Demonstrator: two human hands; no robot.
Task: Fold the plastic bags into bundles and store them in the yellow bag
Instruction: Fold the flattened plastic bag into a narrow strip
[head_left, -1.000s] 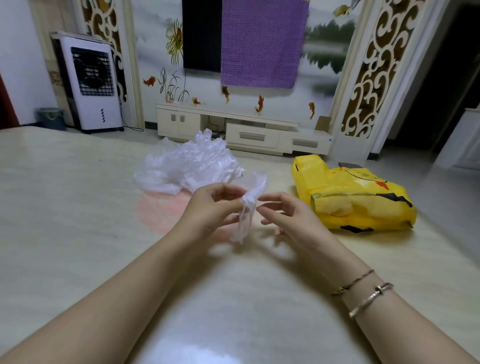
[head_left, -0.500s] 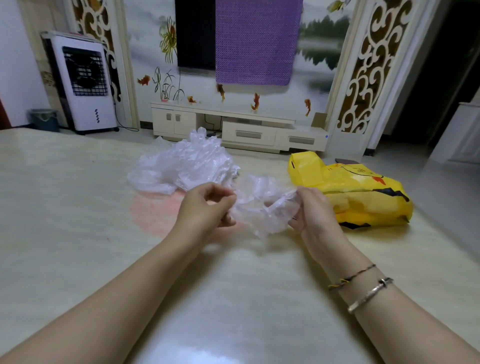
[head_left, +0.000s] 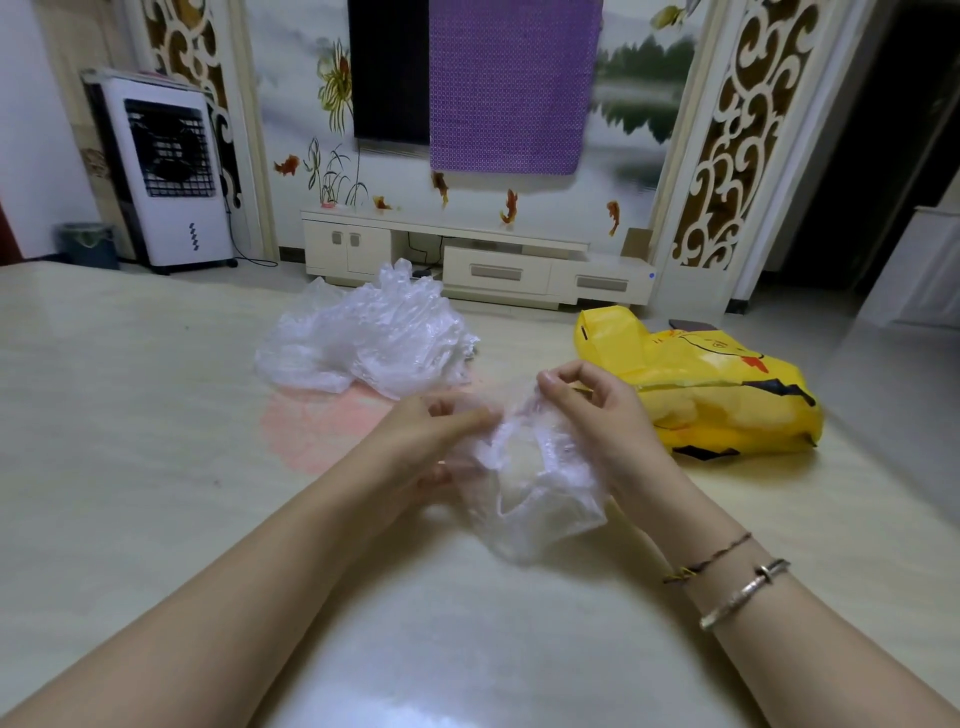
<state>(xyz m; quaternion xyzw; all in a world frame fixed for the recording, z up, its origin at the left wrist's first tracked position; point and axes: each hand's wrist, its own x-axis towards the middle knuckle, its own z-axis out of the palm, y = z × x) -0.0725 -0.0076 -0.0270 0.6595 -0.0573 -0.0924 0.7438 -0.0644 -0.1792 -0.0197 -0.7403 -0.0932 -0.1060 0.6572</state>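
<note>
Pale and glossy, the table (head_left: 130, 467) filled the lower part of the view, and just above it, near its middle, hung a thin clear plastic bag (head_left: 530, 483), crumpled and partly spread between both hands. The left hand (head_left: 431, 441) pinched the bag's left edge, fingers curled round the film. The right hand (head_left: 597, 415) gripped the bag's upper right edge between thumb and bent fingers; two bracelets (head_left: 737, 582) circled that wrist. Beyond the left hand, a loose pile of clear plastic bags (head_left: 363, 343) lay on the table, partly over a faint pink patch (head_left: 311, 426). Just beside the right hand, to its right, a yellow bag (head_left: 717, 395) with black and red print lay on its side. Farther back stood a low white cabinet (head_left: 467, 260), a white fan unit (head_left: 166, 171) and a purple cloth (head_left: 509, 83) hanging on the wall.
</note>
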